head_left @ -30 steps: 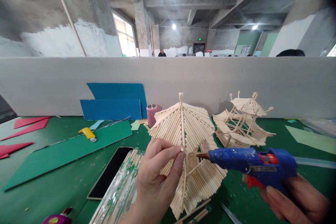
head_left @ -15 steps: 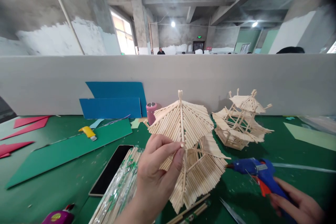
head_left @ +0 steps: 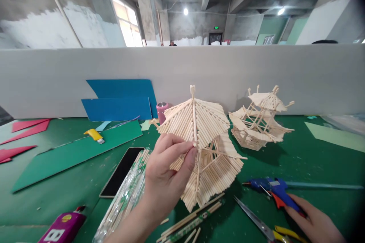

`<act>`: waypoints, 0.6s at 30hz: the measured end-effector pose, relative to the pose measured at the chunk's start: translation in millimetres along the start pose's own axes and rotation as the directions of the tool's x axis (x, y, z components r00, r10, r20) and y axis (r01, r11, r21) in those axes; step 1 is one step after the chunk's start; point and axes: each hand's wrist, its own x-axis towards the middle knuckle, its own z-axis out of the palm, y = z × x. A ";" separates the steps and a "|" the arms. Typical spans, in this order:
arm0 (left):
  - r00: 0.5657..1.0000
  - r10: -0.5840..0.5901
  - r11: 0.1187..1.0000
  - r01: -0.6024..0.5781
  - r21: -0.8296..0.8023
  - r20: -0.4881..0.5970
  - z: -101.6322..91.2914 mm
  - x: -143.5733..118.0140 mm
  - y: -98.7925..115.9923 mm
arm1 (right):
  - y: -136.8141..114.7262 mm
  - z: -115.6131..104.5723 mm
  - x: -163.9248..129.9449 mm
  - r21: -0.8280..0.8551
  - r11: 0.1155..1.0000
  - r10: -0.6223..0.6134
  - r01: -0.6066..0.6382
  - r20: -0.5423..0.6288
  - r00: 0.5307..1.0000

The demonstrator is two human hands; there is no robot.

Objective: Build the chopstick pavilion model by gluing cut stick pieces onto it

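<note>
Pinch grip noted at my left hand (head_left: 168,171): thumb and forefinger hold a stick (head_left: 195,144), of which only the pale tip shows, the rest being hidden by my fingers. It sits in front of the near model's roof (head_left: 211,121); contact between them I cannot confirm. My hand masks part of that model's left side. My right hand (head_left: 315,218) is wrapped on the handle of the glue gun (head_left: 273,186), covering the handle's end; whether the table (head_left: 71,209) bears the gun's weight I cannot tell. Scissors (head_left: 253,214) lie just beside, handles cropped below. Loose sticks (head_left: 192,216) lie before the model. Left of my wrist, a packet (head_left: 128,186) overlaps the phone (head_left: 119,174). Purple object (head_left: 64,226): cut off. Flask (head_left: 161,112): partly behind the roof. Far model (head_left: 265,121): right, well apart.
</note>
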 end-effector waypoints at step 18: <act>0.999 0.004 0.998 -0.006 -0.057 -0.035 2.5 -0.8 -1.9 | -56.0 -20.8 -26.6 0.679 0.624 0.272 -0.387 0.276 0.922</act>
